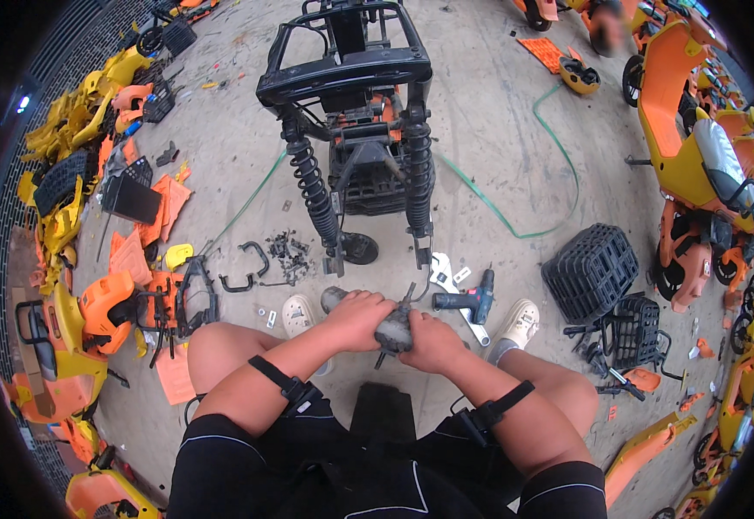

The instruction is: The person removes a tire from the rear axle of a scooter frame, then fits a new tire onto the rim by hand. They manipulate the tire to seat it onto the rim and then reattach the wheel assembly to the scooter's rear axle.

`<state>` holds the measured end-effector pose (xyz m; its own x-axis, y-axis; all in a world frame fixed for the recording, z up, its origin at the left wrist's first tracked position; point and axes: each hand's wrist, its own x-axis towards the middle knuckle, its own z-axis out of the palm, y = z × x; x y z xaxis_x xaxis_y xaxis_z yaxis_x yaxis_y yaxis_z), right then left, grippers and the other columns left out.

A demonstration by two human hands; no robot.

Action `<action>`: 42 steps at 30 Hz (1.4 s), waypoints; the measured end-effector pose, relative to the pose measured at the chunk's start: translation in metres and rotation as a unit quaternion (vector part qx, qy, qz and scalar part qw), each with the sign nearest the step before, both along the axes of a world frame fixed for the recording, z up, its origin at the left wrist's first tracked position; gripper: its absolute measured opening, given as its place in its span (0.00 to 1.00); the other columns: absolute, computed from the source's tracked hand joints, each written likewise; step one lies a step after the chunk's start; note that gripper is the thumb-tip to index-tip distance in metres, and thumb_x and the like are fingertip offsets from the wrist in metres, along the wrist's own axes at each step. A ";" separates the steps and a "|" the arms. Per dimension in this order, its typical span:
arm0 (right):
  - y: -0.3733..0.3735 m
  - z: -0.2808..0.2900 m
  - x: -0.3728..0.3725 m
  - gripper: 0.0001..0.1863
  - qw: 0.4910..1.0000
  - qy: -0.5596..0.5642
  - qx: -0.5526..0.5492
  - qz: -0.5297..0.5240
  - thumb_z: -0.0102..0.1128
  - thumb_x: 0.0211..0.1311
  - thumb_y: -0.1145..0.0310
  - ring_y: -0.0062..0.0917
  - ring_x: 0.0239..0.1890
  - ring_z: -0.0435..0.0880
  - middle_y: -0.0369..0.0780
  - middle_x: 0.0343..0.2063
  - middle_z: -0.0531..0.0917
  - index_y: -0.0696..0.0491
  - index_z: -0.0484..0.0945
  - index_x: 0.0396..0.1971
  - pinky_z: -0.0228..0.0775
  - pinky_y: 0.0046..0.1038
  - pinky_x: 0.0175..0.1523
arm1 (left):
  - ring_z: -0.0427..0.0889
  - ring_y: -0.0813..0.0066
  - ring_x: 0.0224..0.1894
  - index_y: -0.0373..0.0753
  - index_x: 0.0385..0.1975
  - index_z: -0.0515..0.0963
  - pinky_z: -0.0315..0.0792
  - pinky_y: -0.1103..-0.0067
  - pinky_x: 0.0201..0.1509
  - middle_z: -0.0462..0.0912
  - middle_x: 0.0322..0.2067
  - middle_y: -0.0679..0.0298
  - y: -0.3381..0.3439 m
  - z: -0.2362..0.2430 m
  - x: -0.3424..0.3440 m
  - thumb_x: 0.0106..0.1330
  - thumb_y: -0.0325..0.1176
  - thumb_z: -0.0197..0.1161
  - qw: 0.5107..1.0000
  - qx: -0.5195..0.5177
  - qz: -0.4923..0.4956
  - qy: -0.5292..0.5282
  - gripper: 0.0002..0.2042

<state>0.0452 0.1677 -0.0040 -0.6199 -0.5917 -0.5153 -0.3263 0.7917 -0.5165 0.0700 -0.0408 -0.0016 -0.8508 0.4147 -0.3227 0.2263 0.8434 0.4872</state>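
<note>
Between my knees I hold a dusty dark-grey part (392, 329) with a rounded body and thin rods sticking out of it; I cannot make out its exact kind. My left hand (361, 321) is closed over its left portion, and a rounded end (334, 298) shows past the knuckles. Around its right side my right hand (431, 341) is closed, with the thumb toward the middle. Just beyond my hands stands a stripped black scooter frame (347, 71) with a coil-spring shock absorber (312, 182) on each side. A cordless drill (472, 298) lies on the floor near my right hand.
A white metal piece (440, 273) lies beside the drill. Black plastic crates (591, 272) stand at the right. Small black bits (289, 257) and a curved handle (247, 266) lie left. A green strap (559, 143) crosses the floor. Orange-yellow scooters (697, 164) and panels line both sides.
</note>
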 end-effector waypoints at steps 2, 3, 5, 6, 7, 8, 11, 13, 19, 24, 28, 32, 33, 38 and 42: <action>0.000 0.000 -0.001 0.36 1.000 0.007 -0.004 0.000 0.74 0.46 0.58 0.47 0.51 0.82 0.53 0.48 0.81 0.58 0.69 0.53 0.77 0.43 0.56 | 0.76 0.52 0.56 0.44 0.56 0.75 0.67 0.62 0.62 0.79 0.48 0.57 -0.001 -0.002 -0.002 0.45 0.36 0.75 1.000 0.001 -0.002 0.007 0.33; 0.000 -0.001 0.000 0.36 1.000 0.011 -0.006 -0.001 0.74 0.46 0.58 0.47 0.51 0.83 0.53 0.48 0.81 0.58 0.68 0.53 0.77 0.43 0.56 | 0.76 0.52 0.56 0.44 0.56 0.75 0.67 0.62 0.62 0.79 0.48 0.57 -0.002 -0.002 -0.001 0.45 0.36 0.75 1.000 0.002 -0.004 0.011 0.33; 0.002 -0.009 -0.003 0.38 1.000 0.012 -0.013 -0.004 0.75 0.45 0.56 0.48 0.50 0.83 0.54 0.47 0.82 0.59 0.68 0.53 0.77 0.44 0.55 | 0.76 0.52 0.56 0.44 0.56 0.75 0.67 0.62 0.62 0.79 0.47 0.57 -0.001 0.000 -0.006 0.46 0.38 0.75 1.000 -0.002 -0.009 0.013 0.32; 0.004 -0.013 -0.002 0.39 1.000 0.013 -0.016 -0.006 0.75 0.45 0.55 0.49 0.49 0.83 0.54 0.46 0.82 0.60 0.68 0.53 0.76 0.44 0.55 | 0.76 0.52 0.56 0.44 0.56 0.75 0.67 0.62 0.62 0.79 0.47 0.56 0.001 0.001 -0.006 0.47 0.38 0.75 1.000 -0.004 -0.012 0.015 0.32; 0.003 -0.016 -0.003 0.39 1.000 0.006 -0.022 0.000 0.76 0.45 0.54 0.49 0.49 0.83 0.55 0.45 0.82 0.60 0.69 0.53 0.76 0.44 0.55 | 0.77 0.51 0.55 0.44 0.55 0.75 0.68 0.61 0.61 0.79 0.46 0.56 -0.003 -0.008 -0.003 0.48 0.41 0.74 1.000 0.007 -0.006 0.022 0.31; 0.002 -0.020 -0.002 0.40 1.000 0.011 -0.024 0.007 0.76 0.45 0.53 0.49 0.50 0.83 0.55 0.46 0.82 0.61 0.69 0.53 0.76 0.44 0.55 | 0.77 0.51 0.54 0.43 0.55 0.76 0.69 0.61 0.60 0.80 0.46 0.56 -0.004 -0.011 -0.003 0.48 0.43 0.74 1.000 -0.015 -0.013 0.016 0.31; -0.003 -0.006 -0.008 0.40 1.000 0.008 -0.009 0.012 0.76 0.45 0.52 0.49 0.50 0.83 0.55 0.48 0.82 0.61 0.69 0.53 0.76 0.43 0.56 | 0.76 0.54 0.57 0.43 0.56 0.75 0.68 0.62 0.63 0.79 0.49 0.57 -0.005 -0.008 -0.003 0.47 0.36 0.73 1.000 -0.012 -0.012 0.001 0.31; 0.000 -0.004 -0.012 0.41 1.000 -0.005 -0.008 0.010 0.76 0.45 0.52 0.49 0.51 0.83 0.55 0.49 0.81 0.61 0.69 0.54 0.76 0.43 0.56 | 0.76 0.54 0.59 0.44 0.56 0.74 0.67 0.63 0.66 0.79 0.50 0.56 -0.001 0.001 -0.010 0.46 0.35 0.74 1.000 -0.009 -0.008 -0.007 0.32; -0.002 -0.007 -0.012 0.41 1.000 -0.007 -0.008 0.004 0.76 0.46 0.52 0.50 0.51 0.82 0.57 0.50 0.80 0.59 0.68 0.55 0.77 0.44 0.55 | 0.75 0.52 0.58 0.43 0.56 0.75 0.68 0.62 0.63 0.79 0.50 0.56 -0.007 -0.006 -0.011 0.45 0.38 0.76 1.000 -0.006 -0.011 0.006 0.33; 0.002 -0.018 -0.012 0.42 1.000 0.014 -0.004 0.006 0.76 0.46 0.52 0.50 0.50 0.83 0.56 0.49 0.80 0.60 0.67 0.56 0.77 0.44 0.55 | 0.76 0.50 0.56 0.42 0.54 0.75 0.69 0.61 0.61 0.79 0.49 0.55 -0.002 -0.008 -0.010 0.45 0.38 0.76 0.999 -0.022 -0.022 0.003 0.32; 0.004 -0.005 -0.004 0.43 0.999 0.019 0.028 0.019 0.74 0.48 0.52 0.48 0.51 0.84 0.53 0.51 0.81 0.57 0.65 0.61 0.77 0.45 0.56 | 0.76 0.51 0.55 0.42 0.54 0.74 0.68 0.61 0.60 0.78 0.47 0.55 0.003 -0.006 -0.001 0.43 0.35 0.76 1.000 0.004 -0.010 0.028 0.33; 0.008 0.001 -0.002 0.48 0.998 -0.030 0.058 0.023 0.77 0.45 0.49 0.48 0.53 0.83 0.53 0.52 0.80 0.58 0.63 0.62 0.76 0.45 0.57 | 0.75 0.51 0.57 0.41 0.56 0.73 0.67 0.61 0.62 0.78 0.49 0.54 0.010 -0.005 0.007 0.44 0.32 0.75 1.000 0.016 -0.022 0.012 0.33; 0.011 0.006 -0.002 0.49 0.996 -0.040 0.069 0.034 0.77 0.45 0.48 0.48 0.53 0.83 0.54 0.53 0.80 0.59 0.63 0.62 0.76 0.44 0.57 | 0.75 0.51 0.57 0.41 0.57 0.73 0.67 0.60 0.63 0.78 0.49 0.54 0.013 -0.004 0.008 0.45 0.32 0.75 0.999 0.015 -0.027 0.012 0.33; 0.017 0.018 -0.004 0.48 0.996 -0.016 0.069 0.062 0.78 0.44 0.46 0.46 0.54 0.83 0.51 0.54 0.81 0.58 0.66 0.61 0.77 0.43 0.57 | 0.72 0.52 0.59 0.36 0.61 0.68 0.64 0.58 0.65 0.75 0.53 0.54 0.026 -0.004 0.019 0.48 0.32 0.75 0.996 0.010 -0.068 0.049 0.37; 0.020 0.022 -0.008 0.44 0.988 -0.023 0.110 0.104 0.79 0.43 0.48 0.42 0.53 0.85 0.47 0.53 0.83 0.56 0.72 0.58 0.78 0.42 0.56 | 0.69 0.50 0.63 0.34 0.60 0.67 0.60 0.58 0.69 0.72 0.54 0.51 0.036 -0.013 0.030 0.47 0.29 0.73 0.991 0.089 -0.076 0.070 0.36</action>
